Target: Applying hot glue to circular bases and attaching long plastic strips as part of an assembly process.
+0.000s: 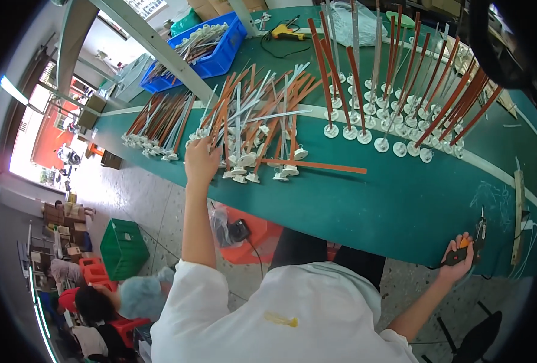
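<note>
My left hand is at the near left edge of a loose pile of brown and clear strips with white round bases. Its fingers are curled in among the bases, and what they grip is hidden. At the lower right, my right hand is closed around a black and orange hand tool. A slim pointed metal tip shows just beyond that hand. One brown strip lies sideways out of the pile, pointing right.
Many similar strips stand upright on white round bases at the back right. A neat bundle lies left of the pile. Behind are a blue crate and a yellow glue gun. The green table's near edge runs before me.
</note>
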`<state>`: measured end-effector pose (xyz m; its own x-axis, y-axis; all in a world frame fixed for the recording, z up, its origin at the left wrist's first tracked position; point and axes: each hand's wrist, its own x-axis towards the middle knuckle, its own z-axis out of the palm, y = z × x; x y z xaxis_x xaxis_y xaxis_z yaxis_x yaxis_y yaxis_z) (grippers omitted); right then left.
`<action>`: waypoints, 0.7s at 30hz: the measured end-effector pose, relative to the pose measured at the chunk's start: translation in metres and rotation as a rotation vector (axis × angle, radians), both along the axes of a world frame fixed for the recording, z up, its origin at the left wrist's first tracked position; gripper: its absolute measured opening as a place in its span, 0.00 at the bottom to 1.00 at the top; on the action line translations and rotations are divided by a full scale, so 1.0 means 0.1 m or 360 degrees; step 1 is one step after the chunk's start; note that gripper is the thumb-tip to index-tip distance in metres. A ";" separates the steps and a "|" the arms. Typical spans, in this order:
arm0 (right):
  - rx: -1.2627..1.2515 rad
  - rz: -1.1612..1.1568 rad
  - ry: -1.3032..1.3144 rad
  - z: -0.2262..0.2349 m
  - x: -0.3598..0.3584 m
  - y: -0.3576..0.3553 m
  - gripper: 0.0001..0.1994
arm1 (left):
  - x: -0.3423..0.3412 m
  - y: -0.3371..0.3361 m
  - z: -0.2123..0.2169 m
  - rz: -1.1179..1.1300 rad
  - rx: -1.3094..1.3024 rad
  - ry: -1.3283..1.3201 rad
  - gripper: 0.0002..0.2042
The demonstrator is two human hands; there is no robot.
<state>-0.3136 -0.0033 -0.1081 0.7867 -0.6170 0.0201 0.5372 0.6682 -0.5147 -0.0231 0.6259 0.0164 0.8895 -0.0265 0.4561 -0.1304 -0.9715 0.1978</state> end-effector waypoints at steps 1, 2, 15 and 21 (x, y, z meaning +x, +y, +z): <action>-0.0018 -0.0041 0.0061 0.03 0.00 0.02 0.06 | 0.04 -0.04 -0.04 -0.0004 -0.0012 0.0005 0.15; -0.0026 -0.0059 0.0065 0.03 0.00 0.02 0.06 | 0.09 -0.21 -0.01 0.0098 0.0062 0.0180 0.15; -0.0150 -0.0057 0.0299 0.23 0.01 0.26 0.06 | -0.13 -0.28 0.30 0.0068 -0.0232 0.0032 0.15; -0.0783 0.0053 0.1058 0.80 0.00 1.31 0.09 | -0.92 -0.95 0.50 -0.0236 -0.0819 -0.0012 0.09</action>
<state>-0.3133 0.1277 -0.0280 0.7476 -0.6352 -0.1942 0.0014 0.2939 -0.9558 -0.1150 0.5311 0.0667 0.8899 0.0770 0.4496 -0.2622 -0.7201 0.6424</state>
